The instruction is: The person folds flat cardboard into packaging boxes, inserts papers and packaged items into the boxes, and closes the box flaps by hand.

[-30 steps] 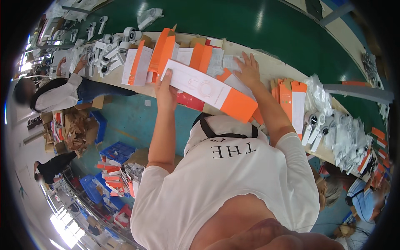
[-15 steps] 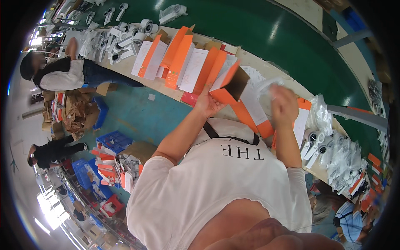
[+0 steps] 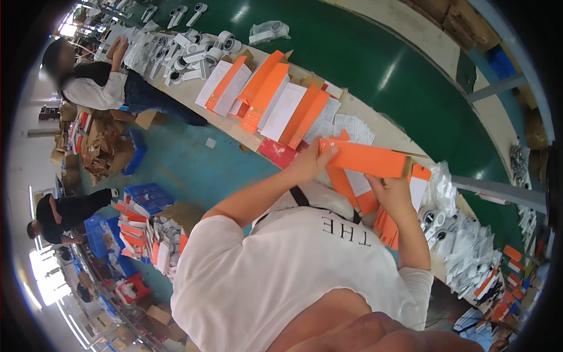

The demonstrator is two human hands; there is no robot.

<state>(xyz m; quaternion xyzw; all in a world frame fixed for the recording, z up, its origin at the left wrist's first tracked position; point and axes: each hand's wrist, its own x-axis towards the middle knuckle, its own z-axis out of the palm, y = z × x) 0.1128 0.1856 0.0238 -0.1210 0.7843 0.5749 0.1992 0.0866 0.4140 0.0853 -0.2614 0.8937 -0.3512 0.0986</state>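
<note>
An orange carton (image 3: 363, 157) is held level in front of me, above the workbench. My left hand (image 3: 311, 163) is closed round its left end, thumb on the orange face. At its right end, my right hand (image 3: 392, 190) grips the lower edge, near a brown cardboard opening. Below the carton, flat orange-and-white cartons (image 3: 352, 183) lie close to my body. Printed leaflets (image 3: 356, 128) are spread on the bench just beyond it. What is inside the carton is hidden.
Several orange-and-white cartons (image 3: 271, 97) stand in a row to the left. White round-headed devices (image 3: 190, 54) are heaped farther left; bagged ones (image 3: 463, 246) pile up at right. A red packet (image 3: 275, 151) lies at the near edge. A co-worker (image 3: 97, 82) stands far left.
The carton, tilted with its opening up in my left hand, has turned level. My right hand has come down from above the leaflets and taken hold of the carton's right end.
</note>
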